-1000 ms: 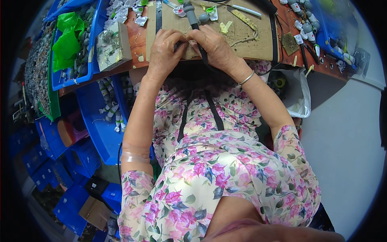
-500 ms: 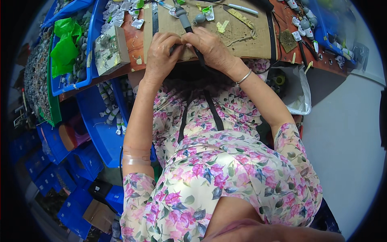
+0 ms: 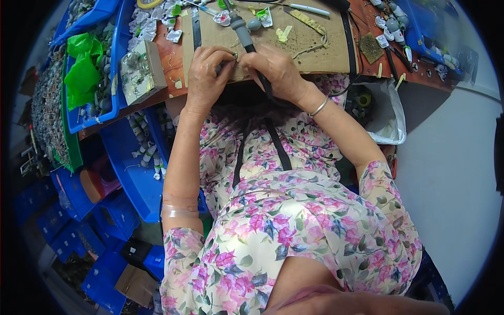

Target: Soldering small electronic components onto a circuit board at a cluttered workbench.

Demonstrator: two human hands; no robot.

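Note:
At the near edge of the brown cardboard mat [image 3: 210, 32], my left hand [image 3: 208, 72] pinches a small part [image 3: 235, 54] with a bit of green on it. Fingers cover most of that part, so its kind is unclear. A dark rounded piece also shows partly inside the same hand. My right hand [image 3: 275, 68] is closed round a soldering iron [image 3: 242, 32] with a grey and black handle. Its thin end points away from me and its black cord hangs below the hand. The right fingertips are close beside the small part.
A blue bin [image 3: 116, 52] with green plastic stands left, beside a pale block [image 3: 142, 71]. Ahead on the mat lie a grey ball [image 3: 254, 24], yellow scraps [image 3: 283, 34] and a white pen [image 3: 310, 9]. Pliers [image 3: 401, 63] and a brown sponge [image 3: 371, 48] lie right.
My right hand has drawn slightly right, away from my left, leaving a small gap where the pinched part shows. The iron shifted slightly with it. The view has moved a little.

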